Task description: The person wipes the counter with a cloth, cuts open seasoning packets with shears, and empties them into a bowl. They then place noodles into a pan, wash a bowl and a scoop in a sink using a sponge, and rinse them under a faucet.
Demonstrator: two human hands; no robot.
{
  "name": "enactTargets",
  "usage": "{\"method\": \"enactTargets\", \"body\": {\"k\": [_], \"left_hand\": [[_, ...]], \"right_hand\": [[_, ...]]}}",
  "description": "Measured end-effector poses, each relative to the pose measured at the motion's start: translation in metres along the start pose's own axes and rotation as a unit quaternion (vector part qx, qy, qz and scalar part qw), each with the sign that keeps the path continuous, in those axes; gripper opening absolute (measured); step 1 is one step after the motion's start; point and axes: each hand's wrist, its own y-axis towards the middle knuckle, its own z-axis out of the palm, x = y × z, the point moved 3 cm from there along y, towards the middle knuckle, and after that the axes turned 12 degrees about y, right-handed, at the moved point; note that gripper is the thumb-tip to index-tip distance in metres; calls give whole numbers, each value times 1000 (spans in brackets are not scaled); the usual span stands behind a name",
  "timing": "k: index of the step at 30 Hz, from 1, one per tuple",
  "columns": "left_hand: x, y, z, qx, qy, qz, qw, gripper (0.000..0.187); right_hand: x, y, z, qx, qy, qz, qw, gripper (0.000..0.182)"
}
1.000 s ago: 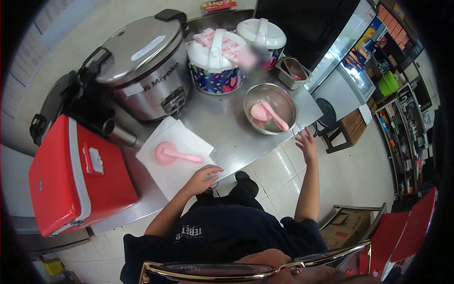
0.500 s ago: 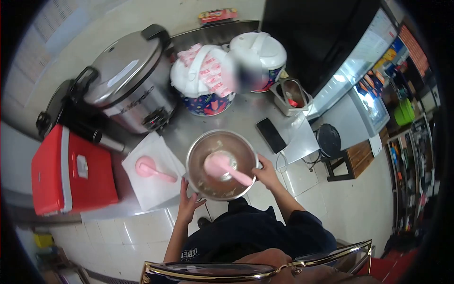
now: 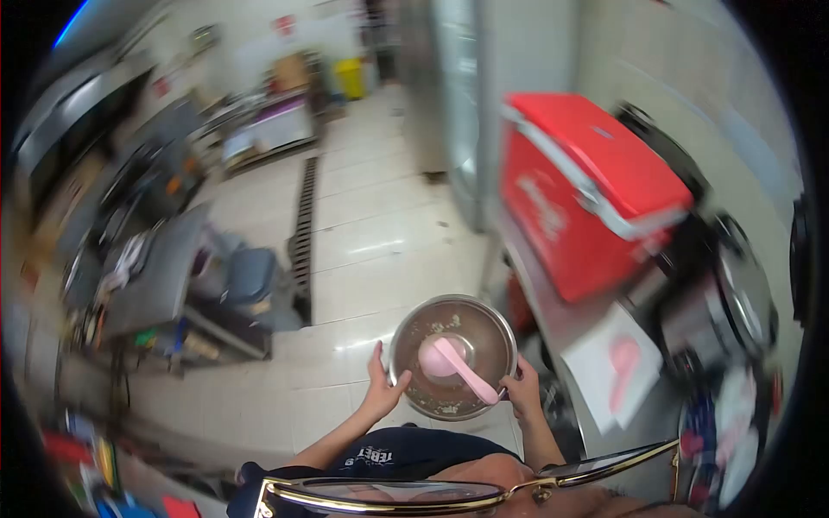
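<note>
A round steel bowl is held between my two hands in front of my body, over the tiled floor. Inside it lies a pink ladle, its handle slanting toward the right rim, with bits of pale food stuck to the bowl's wall. My left hand grips the bowl's left rim, thumb over the edge. At the right rim, my right hand holds the bowl with bent fingers. A second pink ladle rests on white paper on the steel counter to the right.
On the right counter stand a red cooler box and a large steel cooker. Farther left are a steel table, a grey bin and a floor drain grate. A tall fridge stands ahead.
The view has swung left, away from the counter, which now lies on the right. The bowl, still in both hands, has moved from the counter's edge to over the floor.
</note>
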Motion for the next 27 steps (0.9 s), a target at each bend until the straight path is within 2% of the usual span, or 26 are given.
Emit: {"method": "enactTargets", "body": {"k": [1,2,3,4,5,6,7,8,9,12,14,17,19,20,21,22,23,25,26,27], "left_hand": [[-9,15,-40,-98,-43,4,994,74],[-9,36,-71,-133,-44,-7,990,74],[-20,57,-101,-196,-2,111,974,64],[-36,53,-119,-245,49,228,941,54],[-59,69,-132,-215,21,283,934,30],[-69,86,-127,-115,-33,319,940,20],[-83,104,-119,-61,12,358,932,19],[-103,126,-103,34,-22,372,927,28],[-127,147,-91,71,-22,371,925,31],[-144,218,-56,101,46,412,904,36],[-130,273,-36,220,152,333,904,39],[-120,374,-46,216,124,317,915,37],[-113,446,-60,230,162,349,894,32],[-107,483,-73,344,-23,254,904,30],[-102,514,-84,438,-209,140,863,29],[-97,536,-100,489,-345,44,800,30],[-90,556,-116,526,-466,-59,709,31],[-58,594,-130,608,-317,-227,692,29],[-42,617,-133,628,-313,-236,672,29],[-26,640,-134,706,-198,-99,673,25]], "right_hand": [[-19,31,37,44,-5,11,999,55],[-45,68,67,62,-19,51,997,53],[-62,97,96,70,-34,90,993,52],[-47,104,129,103,-17,110,988,48],[-53,134,165,135,-52,134,980,50],[-64,164,192,162,-87,157,970,53],[-73,194,225,189,-91,142,967,53],[-78,223,256,214,-93,126,964,52],[-67,242,290,214,-68,129,966,48],[-54,317,370,229,-43,144,962,45],[-54,378,416,244,-47,158,956,47],[-54,470,477,262,-34,167,950,49],[-56,521,515,285,-13,162,945,50],[-56,547,534,285,-2,161,945,50],[-56,573,551,283,5,161,946,49],[-59,597,569,294,18,159,942,50],[-64,621,588,300,33,157,940,50],[-76,669,630,289,38,146,945,50],[-85,694,651,273,48,140,950,49],[-94,717,673,266,70,147,950,48]]}}
